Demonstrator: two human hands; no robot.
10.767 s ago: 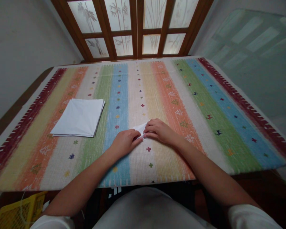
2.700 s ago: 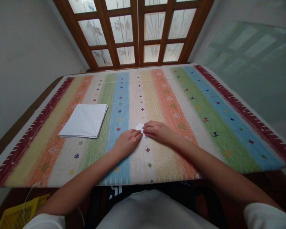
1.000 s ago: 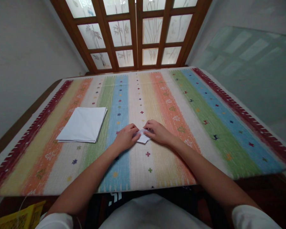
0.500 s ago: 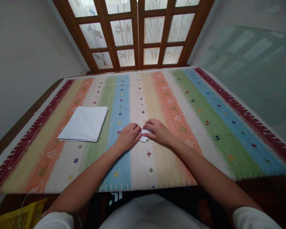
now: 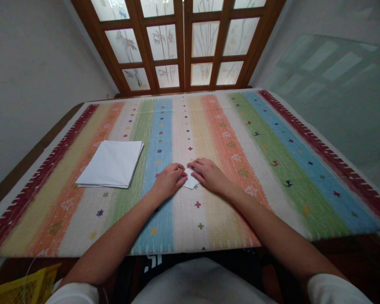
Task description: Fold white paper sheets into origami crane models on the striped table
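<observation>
A small folded piece of white paper (image 5: 191, 180) lies on the striped tablecloth between my two hands. My left hand (image 5: 171, 179) grips its left edge, the fingers bent and closed over it. On the paper's right side, my right hand (image 5: 207, 174) has its thumb and fingers closed about the edge. The pointed lower end of the paper shows below my fingertips; much of the upper part is hidden by them. Left of my hands rests a stack of white square paper sheets (image 5: 112, 164), apart from both.
The striped tablecloth (image 5: 240, 223) covers the table. Beyond its far edge are wooden doors with frosted panes (image 5: 183, 80). A glass board (image 5: 335, 84) leans at the right wall. A yellow plastic basket (image 5: 25, 285) sits low at the left, below the table edge.
My fingers have shifted slightly on the folded paper, and more of its white lower part shows now. The paper stack has stayed in place.
</observation>
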